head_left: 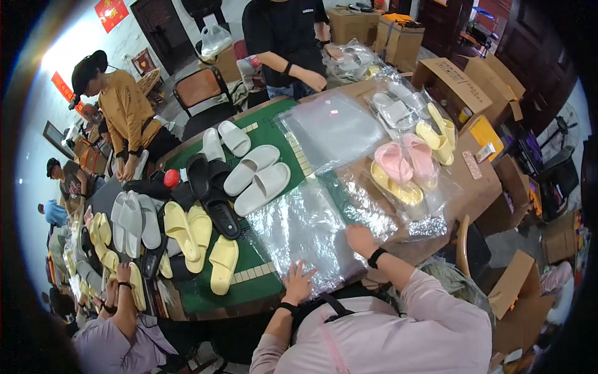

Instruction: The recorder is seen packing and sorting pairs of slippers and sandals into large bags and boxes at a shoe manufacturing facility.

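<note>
A clear plastic bag [305, 227] lies flat at the table edge in front of me. My left hand [298, 283] rests on its near left part, fingers spread. At its right edge my right hand [362, 242] is closed, with the plastic pinched at the fingers. Beyond the bag lie grey slides [263, 187] as a pair, with black slides [218, 202] to their left. Yellow slides [223, 265] are nearer, left of my left hand. On the right, pink slides [393, 162] and yellow slides [434, 142] sit in clear bags.
A stack of clear bags [333, 128] lies farther back on the green mat [258, 290]. Across the table stands a person in black [283, 43]; other people work along the left. Open cardboard boxes [451, 84] stand at the right. A wooden-armed chair [463, 243] is near my right arm.
</note>
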A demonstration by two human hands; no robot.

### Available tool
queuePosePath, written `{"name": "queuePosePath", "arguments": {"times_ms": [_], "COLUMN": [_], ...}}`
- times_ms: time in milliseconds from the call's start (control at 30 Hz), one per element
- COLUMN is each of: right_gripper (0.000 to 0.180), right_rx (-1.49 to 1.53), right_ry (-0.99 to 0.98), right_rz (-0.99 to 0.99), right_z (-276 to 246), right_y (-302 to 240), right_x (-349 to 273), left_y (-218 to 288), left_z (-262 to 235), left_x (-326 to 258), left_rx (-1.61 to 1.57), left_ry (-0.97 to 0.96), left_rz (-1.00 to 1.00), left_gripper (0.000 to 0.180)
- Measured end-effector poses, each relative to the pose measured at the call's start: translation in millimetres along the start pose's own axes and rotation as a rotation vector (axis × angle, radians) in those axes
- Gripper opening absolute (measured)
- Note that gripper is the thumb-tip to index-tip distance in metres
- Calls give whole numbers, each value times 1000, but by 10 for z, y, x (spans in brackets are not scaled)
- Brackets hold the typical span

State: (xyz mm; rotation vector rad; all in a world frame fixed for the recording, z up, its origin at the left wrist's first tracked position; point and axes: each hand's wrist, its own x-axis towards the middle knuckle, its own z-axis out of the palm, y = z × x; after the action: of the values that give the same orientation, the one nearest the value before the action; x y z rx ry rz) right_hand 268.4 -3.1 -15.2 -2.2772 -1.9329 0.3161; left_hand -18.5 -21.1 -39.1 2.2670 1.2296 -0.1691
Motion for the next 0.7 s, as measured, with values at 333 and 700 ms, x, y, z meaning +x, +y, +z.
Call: {"name": "queuePosePath", "arguments": {"times_ms": [333, 700], "right_gripper": [46, 56], "right_rx": [318, -49], "right_ry": [-270, -588], "right_rz": [-164, -167], "right_z": [255, 307], "right_y": [-1350, -1404], "right_x": [-197, -391], "left_y": [-369, -1579], "left_z": [-162, -666], "left_x": [-108, -437], "left_rx": [0, -196], "left_ry": [81, 505], "left_rz": [-6, -480], "left_gripper": [40, 56]}}
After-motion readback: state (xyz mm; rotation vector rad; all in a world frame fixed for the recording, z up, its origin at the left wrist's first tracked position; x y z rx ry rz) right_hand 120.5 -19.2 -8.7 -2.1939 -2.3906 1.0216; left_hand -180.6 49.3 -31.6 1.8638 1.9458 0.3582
